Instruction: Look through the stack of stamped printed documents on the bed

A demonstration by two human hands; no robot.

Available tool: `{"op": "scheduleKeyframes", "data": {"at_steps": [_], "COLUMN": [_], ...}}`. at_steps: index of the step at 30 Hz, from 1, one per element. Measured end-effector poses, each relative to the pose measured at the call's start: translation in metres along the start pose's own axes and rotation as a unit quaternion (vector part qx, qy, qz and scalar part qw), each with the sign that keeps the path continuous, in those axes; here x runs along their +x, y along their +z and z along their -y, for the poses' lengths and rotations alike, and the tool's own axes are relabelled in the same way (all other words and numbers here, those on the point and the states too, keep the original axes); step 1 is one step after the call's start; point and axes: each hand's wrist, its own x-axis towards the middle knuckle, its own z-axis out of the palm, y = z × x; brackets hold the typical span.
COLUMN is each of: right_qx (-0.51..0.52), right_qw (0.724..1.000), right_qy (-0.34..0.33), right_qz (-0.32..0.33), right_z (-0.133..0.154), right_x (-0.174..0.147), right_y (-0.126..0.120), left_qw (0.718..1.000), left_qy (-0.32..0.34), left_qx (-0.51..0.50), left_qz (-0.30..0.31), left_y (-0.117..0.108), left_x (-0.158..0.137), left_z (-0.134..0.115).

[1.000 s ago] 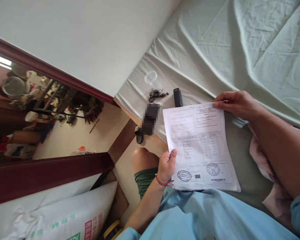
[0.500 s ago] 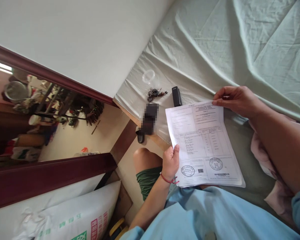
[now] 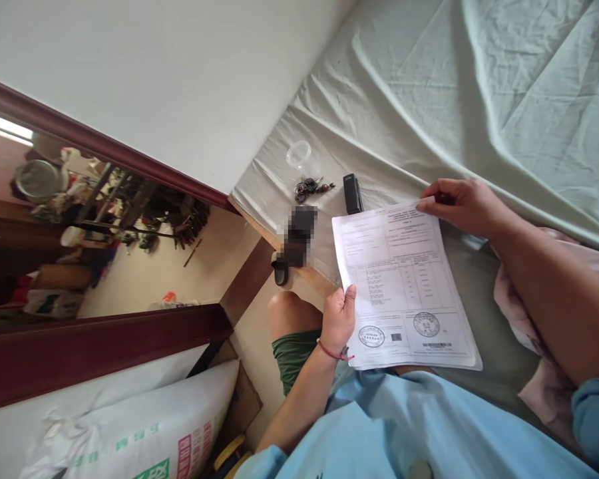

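Papers (image 3: 404, 279) at my 4 o'clock. Left hand (image 3: 337, 322) clamped on their 9 o'clock edge; right hand (image 3: 463, 203) pinching the 1 o'clock corner. Black stapler (image 3: 352, 193) off their 11.

- The left hand (image 3: 338, 319) grips the left edge of the printed papers (image 3: 404, 279), thumb on top.
- The right hand (image 3: 466, 205) pinches their top right corner.
- A black stapler-like object (image 3: 352, 193) lies on the pale green sheet (image 3: 404, 120), just beyond the papers' top edge.
- Keys (image 3: 309, 189) and a clear container (image 3: 298, 156) sit near the sheet's corner by the wall (image 3: 154, 80).
- A pixelated dark item (image 3: 300, 236) lies at the sheet's left edge.
- Pink cloth (image 3: 514, 299) lies beside the right forearm.
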Motion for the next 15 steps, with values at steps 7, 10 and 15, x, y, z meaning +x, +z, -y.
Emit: {"op": "scheduleKeyframes", "data": {"at_steps": [7, 10, 15], "right_qx": [-0.02, -0.018, -0.024], "right_qw": [1.0, 1.0, 0.999], "right_qy": [-0.013, -0.002, -0.01], "right_qz": [0.004, -0.001, -0.019], "right_z": [-0.002, 0.001, 0.003], "right_x": [0.0, 0.0, -0.001], "right_y": [-0.001, -0.002, -0.002], "left_qw": [0.996, 0.986, 0.983], "left_qy": [-0.009, -0.025, -0.094], "left_qx": [-0.088, -0.156, -0.122], "left_qz": [0.024, 0.056, 0.102], "left_y": [0.0, -0.005, -0.012], "left_x": [-0.003, -0.009, -0.028], "left_z": [0.002, 0.007, 0.019]}}
